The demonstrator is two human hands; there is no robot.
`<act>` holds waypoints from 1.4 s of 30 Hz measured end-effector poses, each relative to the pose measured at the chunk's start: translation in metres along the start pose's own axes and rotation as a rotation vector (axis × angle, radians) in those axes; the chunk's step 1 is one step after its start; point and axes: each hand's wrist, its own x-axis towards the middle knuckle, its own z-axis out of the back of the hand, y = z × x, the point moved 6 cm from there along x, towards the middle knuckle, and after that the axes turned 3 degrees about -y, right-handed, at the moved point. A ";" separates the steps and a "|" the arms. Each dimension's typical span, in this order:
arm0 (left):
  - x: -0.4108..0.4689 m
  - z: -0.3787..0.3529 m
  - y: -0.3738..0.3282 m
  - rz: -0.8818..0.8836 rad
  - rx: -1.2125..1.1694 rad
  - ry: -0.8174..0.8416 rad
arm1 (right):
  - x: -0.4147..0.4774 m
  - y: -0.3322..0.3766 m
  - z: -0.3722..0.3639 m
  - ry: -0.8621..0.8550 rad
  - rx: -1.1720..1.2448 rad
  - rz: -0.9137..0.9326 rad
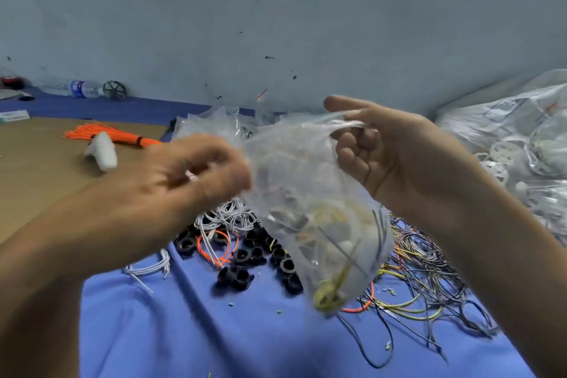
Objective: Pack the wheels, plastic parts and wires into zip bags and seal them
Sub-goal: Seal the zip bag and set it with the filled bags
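Two hands: both are meeting at a clear zip bag [306, 193] raised above the blue surface [214, 331].
Right hand [399, 156]: thumb and forefinger are pinching the bag's top edge; the other fingers are curling loosely.
Left hand [184, 175]: blurred fingers are curling against the bag's left edge; grip cannot be told.
Bag contents: wires and pale plastic pieces are showing through.
Below: black plastic parts [260, 258] and loose wires [429, 270] are lying on the surface.
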 end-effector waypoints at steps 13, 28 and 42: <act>0.001 -0.024 -0.026 -0.253 0.221 0.037 | -0.060 -0.029 0.037 -0.041 -0.036 -0.146; 0.008 -0.026 0.000 -0.099 0.084 -0.014 | -0.065 -0.023 0.058 -0.048 -0.043 -0.162; 0.020 -0.041 0.013 0.065 -0.157 -0.194 | -0.055 0.009 0.059 -0.154 -0.451 0.301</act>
